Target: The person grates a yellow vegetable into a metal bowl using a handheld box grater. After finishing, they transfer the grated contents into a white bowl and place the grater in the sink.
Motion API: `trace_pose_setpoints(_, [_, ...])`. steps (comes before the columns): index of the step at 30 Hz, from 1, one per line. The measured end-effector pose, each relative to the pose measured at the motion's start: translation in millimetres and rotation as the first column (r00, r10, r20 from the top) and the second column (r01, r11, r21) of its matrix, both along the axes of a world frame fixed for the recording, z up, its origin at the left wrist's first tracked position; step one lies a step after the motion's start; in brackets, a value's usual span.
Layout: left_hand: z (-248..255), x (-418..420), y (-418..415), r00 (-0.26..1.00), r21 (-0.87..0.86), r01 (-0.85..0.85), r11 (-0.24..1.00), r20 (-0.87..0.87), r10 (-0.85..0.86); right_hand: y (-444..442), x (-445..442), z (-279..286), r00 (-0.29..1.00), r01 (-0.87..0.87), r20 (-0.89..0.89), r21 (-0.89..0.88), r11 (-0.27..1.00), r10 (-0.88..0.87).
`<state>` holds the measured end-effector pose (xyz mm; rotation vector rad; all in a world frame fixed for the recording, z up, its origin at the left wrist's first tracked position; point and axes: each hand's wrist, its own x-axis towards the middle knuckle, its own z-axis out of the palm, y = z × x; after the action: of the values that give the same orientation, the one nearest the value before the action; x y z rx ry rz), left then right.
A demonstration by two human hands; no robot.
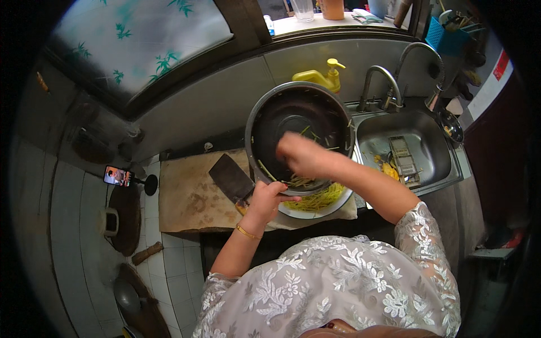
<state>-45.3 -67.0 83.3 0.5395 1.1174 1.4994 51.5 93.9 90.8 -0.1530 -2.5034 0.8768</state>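
Note:
My left hand grips the near rim of a dark round metal basin, which is tilted toward me. Inside the basin is my right hand, blurred and with its fingers curled. Whether it holds any shreds is unclear. Some green strips cling to the basin's wall. Under its near edge a white bowl shows, holding a heap of thin yellow-green vegetable shreds. A cleaver lies on the wooden chopping board, left of the basin, its handle partly behind my left hand.
To the right a steel sink contains a grater and yellow peelings. Two taps arch behind it. A yellow pump bottle stands behind the basin. At left, a phone rests on a stand near a tiled stove.

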Motion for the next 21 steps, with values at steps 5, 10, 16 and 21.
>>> trace_pose_setpoints(5, [-27.3,7.0,-7.9,0.997,-0.076,-0.007,0.997,0.074,0.013,-4.8,-50.8,9.4,0.850,0.098,-0.422,-0.461,0.882,-0.315])
trace_pose_setpoints(10, [5.9,0.0,-4.7,0.994,0.012,0.043,0.999,-0.098,-0.042,-41.7,-11.5,-8.5,0.989,-0.119,-0.123,-0.351,0.929,0.080])
trace_pose_setpoints(16, [3.0,-9.4,-15.9,0.988,0.054,-0.080,0.995,-0.127,0.086,-2.3,17.5,20.3,0.995,-0.082,-0.037,0.267,0.960,0.096])
trace_pose_setpoints(21, [-2.4,-4.0,-13.3,0.978,0.107,-0.094,0.990,-0.174,0.112,28.9,6.4,6.0,0.847,0.510,-0.052,0.363,0.780,-0.529])
